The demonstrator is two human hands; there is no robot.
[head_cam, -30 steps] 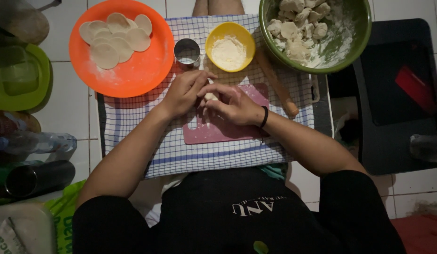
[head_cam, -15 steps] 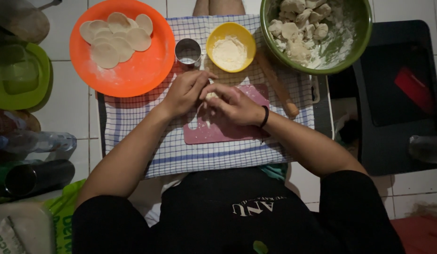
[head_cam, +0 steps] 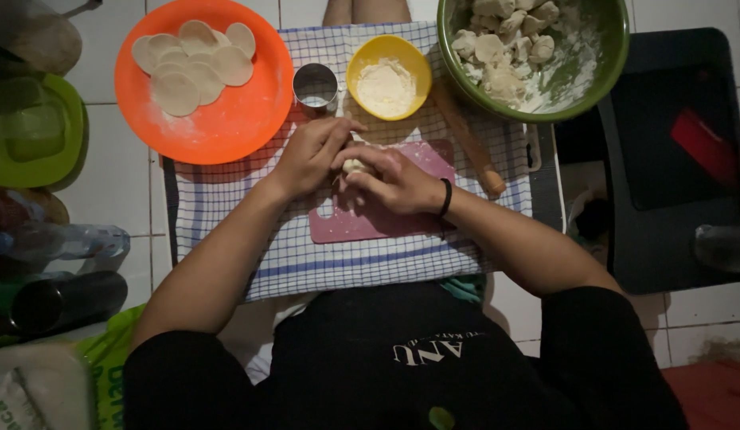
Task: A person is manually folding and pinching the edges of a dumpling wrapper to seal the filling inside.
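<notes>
Both hands meet over the pink board (head_cam: 386,219) at the middle of the checked cloth (head_cam: 338,263). The left hand (head_cam: 310,155) and right hand (head_cam: 394,181) pinch a small dough piece (head_cam: 355,166), mostly hidden by fingers, so its shape is probably a ball. At 11 o'clock sits the orange plate (head_cam: 226,127) of dough rounds; at 1 o'clock the green bowl (head_cam: 605,80), cut off by the frame.

White tiled floor (head_cam: 107,199), dim light; dark mat (head_cam: 672,231) at right, maybe rubber.
</notes>
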